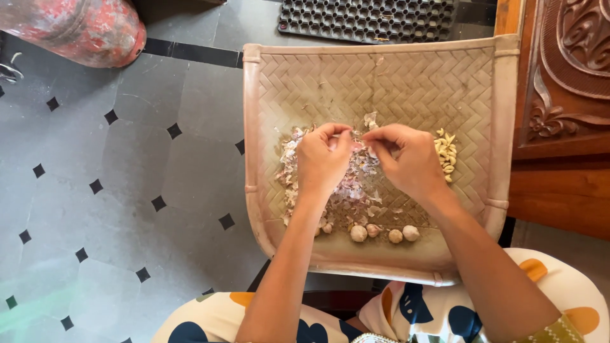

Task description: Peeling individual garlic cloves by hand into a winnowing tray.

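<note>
While over woven tray (381,82), both hands' (324,159) fingertips pinch garlic clove (357,145) tog.

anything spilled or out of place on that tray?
Nothing stands out. The papery peels, whole garlic bulbs and peeled cloves all lie inside the woven tray. Left hand and right hand meet over the peels, pinching something small.

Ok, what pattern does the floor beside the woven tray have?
Grey tiles with small black diamond insets at the corners, seen in the head view.
</note>
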